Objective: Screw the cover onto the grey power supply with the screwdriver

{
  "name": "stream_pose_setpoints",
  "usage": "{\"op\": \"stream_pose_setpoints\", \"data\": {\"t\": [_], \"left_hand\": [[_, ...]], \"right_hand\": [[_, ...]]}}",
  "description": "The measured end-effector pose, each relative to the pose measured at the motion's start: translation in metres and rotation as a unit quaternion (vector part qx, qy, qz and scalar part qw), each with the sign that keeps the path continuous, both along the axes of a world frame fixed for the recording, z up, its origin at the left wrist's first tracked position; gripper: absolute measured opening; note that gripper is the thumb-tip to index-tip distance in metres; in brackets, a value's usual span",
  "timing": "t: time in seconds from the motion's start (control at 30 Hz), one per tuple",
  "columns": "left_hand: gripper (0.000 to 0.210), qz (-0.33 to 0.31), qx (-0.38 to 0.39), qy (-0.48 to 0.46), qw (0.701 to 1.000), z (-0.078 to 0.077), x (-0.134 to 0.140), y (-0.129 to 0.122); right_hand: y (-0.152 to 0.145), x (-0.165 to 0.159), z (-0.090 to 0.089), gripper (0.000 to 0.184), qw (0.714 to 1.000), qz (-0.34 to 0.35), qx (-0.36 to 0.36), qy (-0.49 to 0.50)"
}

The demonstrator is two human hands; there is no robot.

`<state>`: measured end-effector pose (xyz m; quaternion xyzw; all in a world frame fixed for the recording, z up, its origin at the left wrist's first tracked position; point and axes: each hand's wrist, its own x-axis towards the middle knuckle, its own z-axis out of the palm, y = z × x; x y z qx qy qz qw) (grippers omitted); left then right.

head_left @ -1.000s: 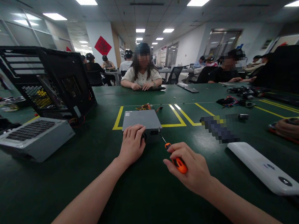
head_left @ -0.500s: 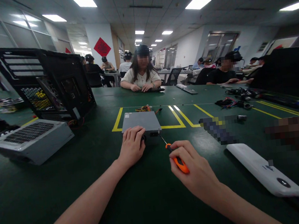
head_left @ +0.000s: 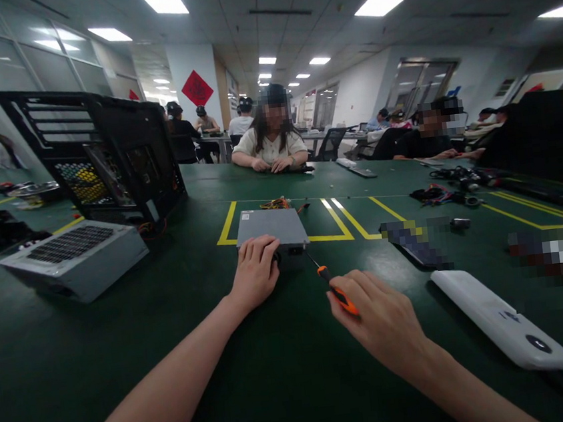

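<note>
- Grey metal box is sitting on the green worktop, in front of the person, covering part of the near line of a yellow tape outline.
- Coloured wires are showing just behind the box's far edge.
- Left hand is resting over the box's near edge, fingers lying on the top face; from where I am standing I cannot tell whether it is gripping or only pressing.
- Right hand is grasping an orange-and-black screwdriver by its handle.
- The shaft is slanting up and forward, its tip pointing at the box's near right corner; contact I cannot make out.
- To the person's left, a black computer case is standing upright, with a second grey box, grille uppermost, lying nearer.
- To the right, a white device is lying near a dark, pixelated object.
- Across the worktop, a co-worker is sitting with both hands low over something dark.
</note>
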<state>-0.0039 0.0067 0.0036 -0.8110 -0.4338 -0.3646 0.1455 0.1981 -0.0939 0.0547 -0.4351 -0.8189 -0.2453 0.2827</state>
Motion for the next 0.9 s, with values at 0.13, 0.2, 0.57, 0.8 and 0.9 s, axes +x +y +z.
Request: {"op": "stream_pose_setpoints", "data": {"t": [0.13,0.2,0.57,0.8,0.9], "left_hand": [[0.037,0.0,-0.002,0.001,1.0,0.001,0.0,-0.001],[0.037,0.001,0.0,0.001,1.0,0.002,0.0,-0.001],[0.039,-0.001,-0.003,-0.001,1.0,0.003,0.0,-0.002],[0.038,0.004,-0.01,0.008,1.0,0.004,-0.001,-0.003],[0.038,0.003,-0.008,0.009,1.0,0.003,-0.001,-0.003]], "right_hand": [[0.004,0.011,-0.007,0.016,0.999,0.019,0.014,0.022],[0.006,0.014,-0.013,0.017,0.999,0.021,0.04,0.029],[0.01,0.013,-0.024,0.033,0.981,0.1,0.037,0.164],[0.017,0.015,-0.027,0.032,0.978,0.128,0.025,0.165],[0.016,0.011,-0.027,0.033,0.977,0.133,0.022,0.166]]}}
